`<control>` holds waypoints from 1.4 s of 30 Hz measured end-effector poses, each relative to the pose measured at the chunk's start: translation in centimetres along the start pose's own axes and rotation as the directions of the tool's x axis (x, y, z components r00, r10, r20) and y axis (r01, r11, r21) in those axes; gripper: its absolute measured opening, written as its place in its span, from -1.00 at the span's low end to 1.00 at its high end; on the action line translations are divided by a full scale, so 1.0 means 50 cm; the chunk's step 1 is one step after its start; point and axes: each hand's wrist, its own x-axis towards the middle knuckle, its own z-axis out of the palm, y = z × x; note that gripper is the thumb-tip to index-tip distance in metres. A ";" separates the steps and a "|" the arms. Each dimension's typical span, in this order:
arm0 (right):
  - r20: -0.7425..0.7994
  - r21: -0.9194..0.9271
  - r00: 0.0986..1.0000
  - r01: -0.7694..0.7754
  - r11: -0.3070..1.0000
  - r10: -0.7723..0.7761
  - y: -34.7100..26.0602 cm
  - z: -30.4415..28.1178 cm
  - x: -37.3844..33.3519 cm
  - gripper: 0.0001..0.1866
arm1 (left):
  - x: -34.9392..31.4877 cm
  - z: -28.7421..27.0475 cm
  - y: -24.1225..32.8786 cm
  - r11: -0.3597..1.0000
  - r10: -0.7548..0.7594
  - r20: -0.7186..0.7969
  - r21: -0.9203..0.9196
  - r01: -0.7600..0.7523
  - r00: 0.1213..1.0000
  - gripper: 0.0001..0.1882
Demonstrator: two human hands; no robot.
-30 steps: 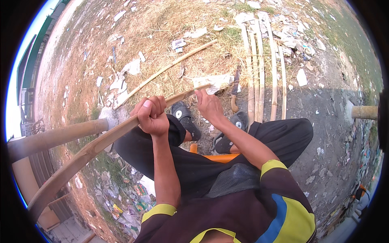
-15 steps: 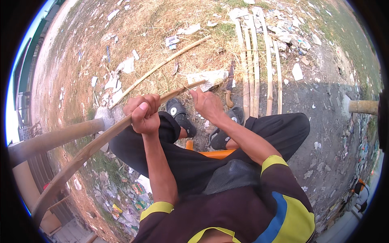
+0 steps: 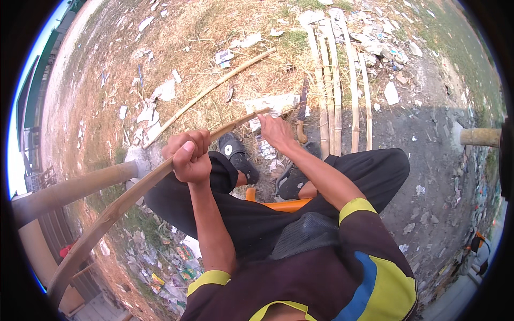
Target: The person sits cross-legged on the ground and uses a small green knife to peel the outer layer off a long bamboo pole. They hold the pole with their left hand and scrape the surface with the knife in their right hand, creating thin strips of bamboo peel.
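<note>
A long split bamboo strip [image 3: 118, 206] slants from the lower left up to a narrow tip in front of me. My left hand [image 3: 187, 155] is wrapped round it in a fist, thumb on top, above my left knee. Close to the strip's tip, my right hand [image 3: 277, 132] has its fingers bent and pressed together against the strip; its fingertips are partly hidden. On the ground just beyond my right hand lies a knife [image 3: 303, 112] with a dark blade and a curved wooden handle, its handle end toward me.
Several pale bamboo strips [image 3: 337, 91] lie side by side at the far right. Another strip [image 3: 214, 88] lies slanted on dry grass. Thick bamboo poles stand at left [image 3: 75, 182] and right [image 3: 479, 138]. An orange seat [image 3: 286, 205] is under me. Litter covers the ground.
My right hand has shifted slightly right and up, its fingers now nearer the strip's tip. The left fist keeps its hold, with the strip tilted almost as before.
</note>
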 end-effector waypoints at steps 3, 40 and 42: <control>-0.022 -0.005 1.000 -0.013 1.000 0.013 -0.023 -0.011 -0.011 -0.36 | 0.001 -0.004 -0.001 1.000 0.017 -0.040 0.005 -0.017 0.999 -0.65; -0.135 0.093 0.952 -0.263 0.960 0.274 0.050 0.136 0.059 -0.39 | 0.004 0.042 -0.006 0.999 0.036 -0.381 0.022 -0.030 0.924 -0.65; -0.134 0.077 0.969 -0.198 0.977 0.207 0.037 0.123 0.037 -0.40 | -0.002 0.047 -0.006 0.999 0.041 -0.427 0.030 -0.032 0.903 -0.65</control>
